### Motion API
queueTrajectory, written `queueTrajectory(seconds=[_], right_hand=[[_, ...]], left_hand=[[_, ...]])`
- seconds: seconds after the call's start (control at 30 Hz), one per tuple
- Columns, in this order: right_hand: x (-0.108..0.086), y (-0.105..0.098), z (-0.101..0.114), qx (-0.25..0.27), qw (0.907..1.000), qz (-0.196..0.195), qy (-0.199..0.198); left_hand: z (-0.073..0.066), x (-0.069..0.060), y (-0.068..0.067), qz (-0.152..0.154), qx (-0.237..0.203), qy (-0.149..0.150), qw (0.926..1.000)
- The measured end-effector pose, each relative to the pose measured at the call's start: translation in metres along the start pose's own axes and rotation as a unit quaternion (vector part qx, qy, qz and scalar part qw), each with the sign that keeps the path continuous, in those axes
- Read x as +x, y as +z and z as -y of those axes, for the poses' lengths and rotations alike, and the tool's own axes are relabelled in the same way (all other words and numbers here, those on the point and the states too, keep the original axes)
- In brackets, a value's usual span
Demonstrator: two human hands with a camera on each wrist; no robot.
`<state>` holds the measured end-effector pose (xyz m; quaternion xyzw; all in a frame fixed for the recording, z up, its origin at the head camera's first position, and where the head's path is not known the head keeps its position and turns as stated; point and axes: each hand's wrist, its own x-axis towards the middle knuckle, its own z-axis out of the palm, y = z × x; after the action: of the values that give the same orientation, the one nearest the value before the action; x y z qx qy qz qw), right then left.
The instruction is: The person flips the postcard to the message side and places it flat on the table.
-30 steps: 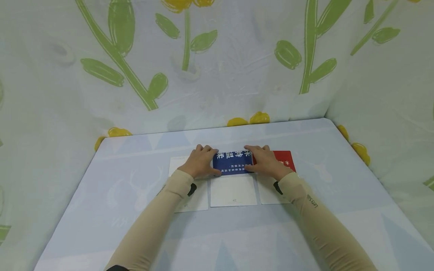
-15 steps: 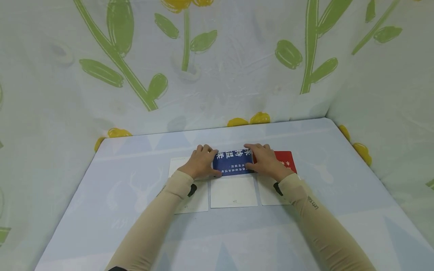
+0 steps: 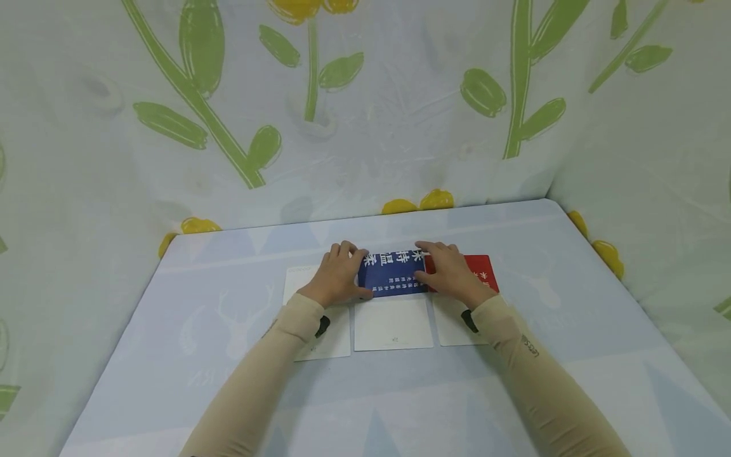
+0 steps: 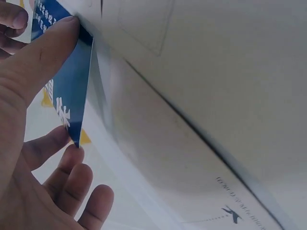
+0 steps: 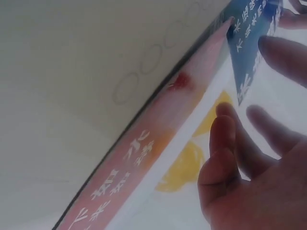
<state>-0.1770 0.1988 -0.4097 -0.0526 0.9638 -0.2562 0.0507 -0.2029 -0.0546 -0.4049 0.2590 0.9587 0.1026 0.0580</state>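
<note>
A blue card (image 3: pixel 394 279) with white printed characters lies between the hands in the back row on the table. My left hand (image 3: pixel 337 273) grips its left end, thumb on the near side and fingertips by the far corner; the left wrist view shows that thumb on the printed face (image 4: pixel 72 72). My right hand (image 3: pixel 451 273) spans the right end with loosely bent fingers. In the right wrist view its thumb (image 5: pixel 283 55) overlaps the card, and its other fingertips are close to the far corner; contact there is unclear. The right hand partly covers a red card (image 3: pixel 484 270).
Three white cards make up the front row: the middle one (image 3: pixel 394 327), a left one (image 3: pixel 331 336) and a right one (image 3: pixel 457 327), the outer two partly under the wrists. Another white card (image 3: pixel 296 279) shows behind the left hand. A flower-patterned curtain (image 3: pixel 394 146) borders the table.
The right hand shifts slightly right, and its thumb moves from the near edge farther onto the blue card's face. The left hand stays almost in place.
</note>
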Motion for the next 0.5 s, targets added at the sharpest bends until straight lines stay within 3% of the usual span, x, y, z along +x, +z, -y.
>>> queueTrajectory(seconds=[0.3, 0.5], right_hand=[[-0.006, -0.002, -0.001, 0.049, 0.9981, -0.002, 0.038], [-0.013, -0.004, 0.002, 0.048, 0.9975, 0.002, 0.052]], left_hand=[[-0.001, -0.004, 0.001, -0.019, -0.013, -0.012, 0.9997], [-0.001, -0.007, 0.003, -0.031, -0.021, -0.013, 0.9992]])
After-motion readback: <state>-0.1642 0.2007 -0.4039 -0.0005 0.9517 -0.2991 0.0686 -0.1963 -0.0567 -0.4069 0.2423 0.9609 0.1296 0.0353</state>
